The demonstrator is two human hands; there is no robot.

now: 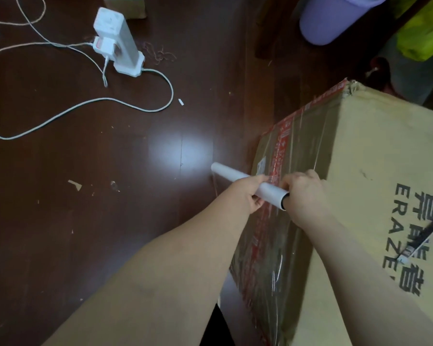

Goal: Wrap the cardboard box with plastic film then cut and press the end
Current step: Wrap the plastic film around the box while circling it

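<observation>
Clasps the film roll (235,177) with left hand (246,196) mid-tube and right hand (306,196) at its end. Held flat against the part-wrapped cardboard box (375,158) on the floor (125,233) — likely to keep film taut.

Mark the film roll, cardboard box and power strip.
film roll (231,175): head view, exposed white tube.
cardboard box (375,146): head view, bare tan face.
power strip (110,24): head view, white upper body.
</observation>
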